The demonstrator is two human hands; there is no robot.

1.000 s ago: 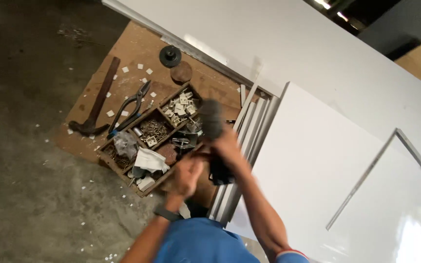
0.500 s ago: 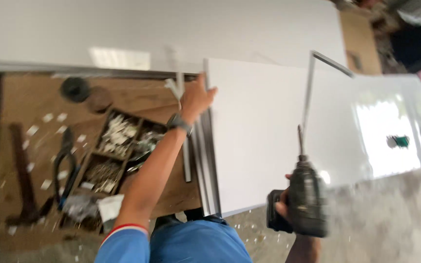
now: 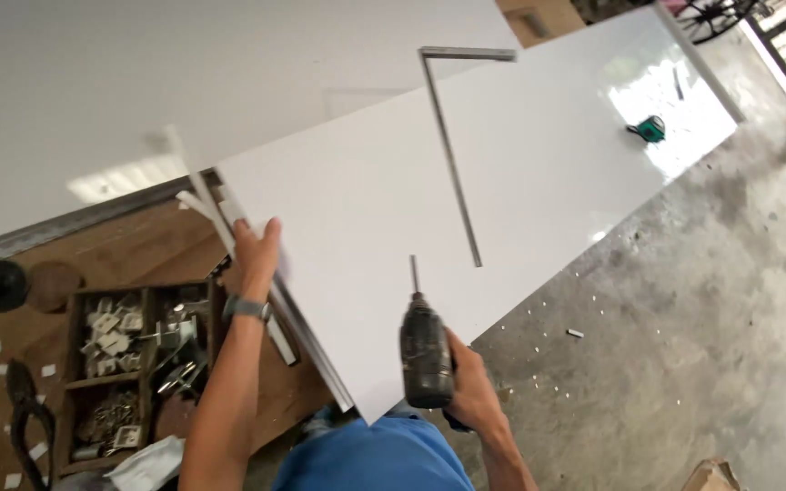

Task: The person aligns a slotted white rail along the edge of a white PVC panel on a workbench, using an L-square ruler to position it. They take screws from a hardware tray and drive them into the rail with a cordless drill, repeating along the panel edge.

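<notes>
Head view, largest to smallest. We see a long white panel (image 3: 520, 182) lying flat, its long axis running from near our body up and away to the right, w/ concrete floor (image 3: 684, 327) on its right side. A metal framing square (image 3: 452, 150) rests on the panel, long leg pointing back toward us. Our left hand (image 3: 255, 256) lies on the panel's near-left edge, fingers held together, thumb apart, pressing down beside thin white strips (image 3: 220, 223). Our right hand (image 3: 470, 386) is wrapped around a dark cordless drill (image 3: 425, 350), bit up, just short of the square's near tip; the right hand is thus nearer the square. A wooden parts tray (image 3: 111, 364) sits left of our forearm; pliers (image 3: 25, 409) lie beside it.
</notes>
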